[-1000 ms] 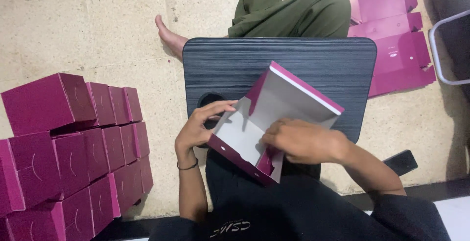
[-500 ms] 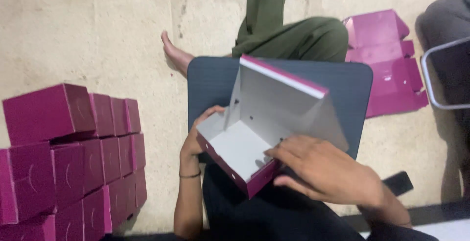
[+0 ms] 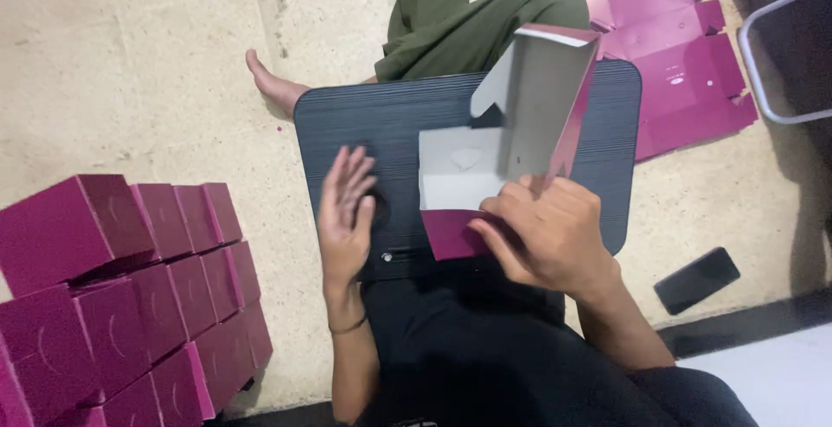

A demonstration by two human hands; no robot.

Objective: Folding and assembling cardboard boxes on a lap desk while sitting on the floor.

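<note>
- We sit on a pale, mottled floor (image 3: 156, 63), and the only work surface is a dark ribbed lap board (image 3: 364, 123) across the knees; it could tip if we lean on one edge, and the box would slide off with it.
- To the left of the board, a stack of finished magenta boxes (image 3: 121, 297) stands on the floor, close to the left elbow. A careless swing of that arm could knock the top ones down.
- Beyond the board's far right corner lie flat magenta box blanks (image 3: 685, 71), next to another person's green-trousered leg (image 3: 459, 19) and bare foot (image 3: 273, 84); a shifting leg could crease them.
- The half-folded magenta box (image 3: 494, 167) sits right of the board's middle, white inside showing, its lid flap standing upright. Held by one hand only, we judge it could spring open or bend at the flap.
- Our right hand (image 3: 546, 236) is curled round the box's near edge, fingers pressing the front wall.
- Our left hand (image 3: 347, 210) is spread flat and holds nothing, hovering over the board's left half.
- A dark phone (image 3: 698, 280) lies on the floor on the right, easy to kneel on.
</note>
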